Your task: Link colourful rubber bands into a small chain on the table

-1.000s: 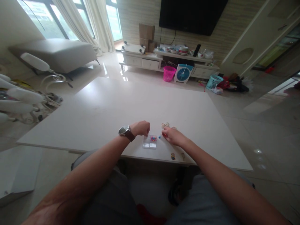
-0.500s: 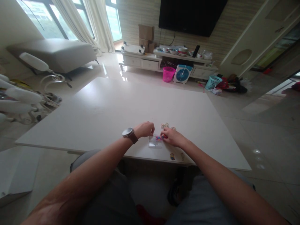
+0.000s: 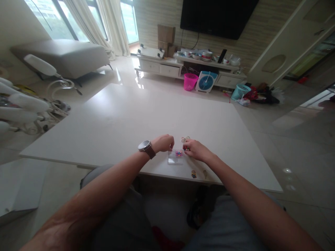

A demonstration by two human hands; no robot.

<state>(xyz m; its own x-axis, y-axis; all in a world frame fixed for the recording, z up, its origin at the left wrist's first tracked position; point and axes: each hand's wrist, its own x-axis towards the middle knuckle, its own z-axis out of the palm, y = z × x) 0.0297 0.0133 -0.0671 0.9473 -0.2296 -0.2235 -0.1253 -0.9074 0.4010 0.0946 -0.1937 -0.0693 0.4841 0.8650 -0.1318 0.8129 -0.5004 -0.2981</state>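
A clear plastic box [image 3: 175, 160] lies on the white table [image 3: 157, 115] near its front edge. Small pink and blue pieces [image 3: 179, 153] sit in its upper right part. My left hand [image 3: 166, 143], below a wristwatch [image 3: 145, 147], is closed at the box's upper left edge; what its fingers hold, if anything, is hidden. Just right of the box, my right hand [image 3: 193, 149] has its fingers closed on small red and green pieces [image 3: 186, 148]. Clear round items [image 3: 183, 139] lie beyond that hand. A small yellow and blue figure [image 3: 193, 174] rests nearer the front edge.
A small pale item [image 3: 205, 173] lies right of the figure. Across the room are a pink basket [image 3: 190, 82], a blue fan [image 3: 206, 82] and a cabinet [image 3: 170, 70] with dishes. White lamp shades [image 3: 28, 103] stand at the left.
My right hand has moved slightly right and away from the box with the red and green pieces. The pink and blue pieces in the box are now more exposed. The view has shifted a little.
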